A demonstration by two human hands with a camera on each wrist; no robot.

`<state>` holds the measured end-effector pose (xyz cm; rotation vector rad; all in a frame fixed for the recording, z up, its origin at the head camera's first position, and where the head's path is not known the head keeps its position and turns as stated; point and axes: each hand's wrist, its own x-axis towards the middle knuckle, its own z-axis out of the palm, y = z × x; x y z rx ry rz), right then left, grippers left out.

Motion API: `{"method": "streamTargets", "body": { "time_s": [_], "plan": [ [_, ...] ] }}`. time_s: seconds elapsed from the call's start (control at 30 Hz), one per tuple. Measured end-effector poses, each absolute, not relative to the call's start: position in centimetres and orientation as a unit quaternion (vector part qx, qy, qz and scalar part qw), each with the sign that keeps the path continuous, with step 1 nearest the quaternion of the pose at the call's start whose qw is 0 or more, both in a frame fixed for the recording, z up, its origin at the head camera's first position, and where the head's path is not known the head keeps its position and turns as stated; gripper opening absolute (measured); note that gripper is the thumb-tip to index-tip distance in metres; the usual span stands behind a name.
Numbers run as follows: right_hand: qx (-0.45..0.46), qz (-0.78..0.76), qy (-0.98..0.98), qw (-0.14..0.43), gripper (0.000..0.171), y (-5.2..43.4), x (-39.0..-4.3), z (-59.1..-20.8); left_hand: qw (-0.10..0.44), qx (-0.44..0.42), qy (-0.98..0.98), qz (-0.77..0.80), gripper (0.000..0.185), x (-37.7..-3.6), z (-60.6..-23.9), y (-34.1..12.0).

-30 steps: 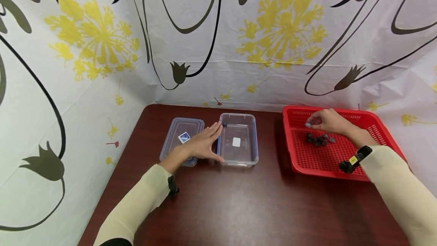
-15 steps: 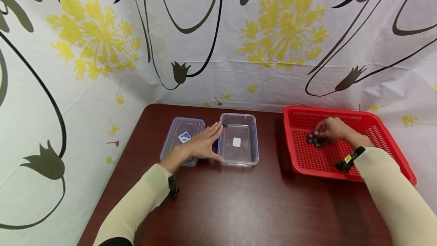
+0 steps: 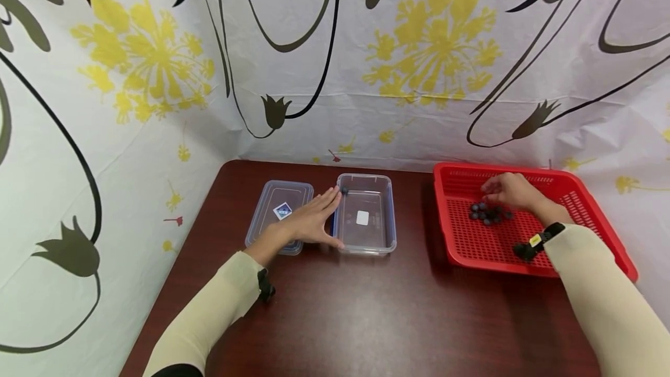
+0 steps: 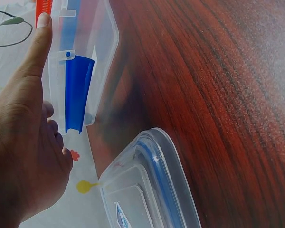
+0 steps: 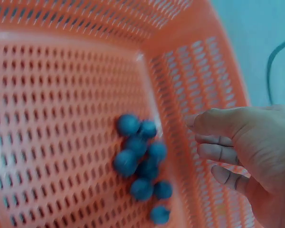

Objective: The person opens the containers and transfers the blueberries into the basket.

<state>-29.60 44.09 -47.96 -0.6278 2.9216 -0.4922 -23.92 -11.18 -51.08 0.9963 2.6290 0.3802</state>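
In the head view my left hand (image 3: 310, 220) spans the left side of a clear plastic container (image 3: 388, 214), thumb and fingers stretched out along its rim. One blueberry (image 3: 344, 190) lies in its far left corner. The left wrist view shows the container's blue side clip (image 4: 78, 92) beside my hand. Inside a red basket (image 3: 451, 237), my right hand (image 3: 510, 191) hovers over the far side of a cluster of several blueberries (image 3: 487, 214). Its fingers are loosely bent in the right wrist view, with no berry visible between them; the palm is partly hidden.
The container's clear lid (image 3: 267, 208), bearing a blue and white label, lies left of the container, partly under my left forearm. A dark brown wooden table (image 3: 366, 313) carries everything. Patterned cloth (image 3: 335, 74) hangs behind the table and along its left side.
My right hand moved down to the blueberries and then slightly up and back. The berry seen at its fingertips earlier no longer shows there. My left hand stays in place.
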Motion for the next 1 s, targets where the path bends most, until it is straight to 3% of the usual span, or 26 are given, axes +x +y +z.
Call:
{"method": "streamTargets", "body": {
  "time_s": [0.23, 0.37, 0.7, 1.0],
  "plan": [
    [-0.273, -0.172, 0.946, -0.032, 0.019, 39.9, -29.6, -44.9, 0.151, 0.348, 0.915, 0.135, 0.136, -23.9, -51.0, -11.2],
    [-0.305, -0.172, 0.935, -0.056, 0.021, 36.8, -29.6, -43.4, 0.152, 0.348, 0.916, 0.133, 0.136, -23.9, -50.9, -11.2],
    [-0.329, -0.205, 0.920, -0.051, 0.025, 29.3, -29.6, -41.7, 0.156, 0.347, 0.916, 0.131, 0.135, -23.9, -50.8, -11.2],
    [-0.333, -0.243, 0.911, 0.005, 0.030, 22.7, -30.1, -43.0, 0.155, 0.348, 0.916, 0.126, 0.135, -23.8, -50.7, -11.1]
  ]
}}
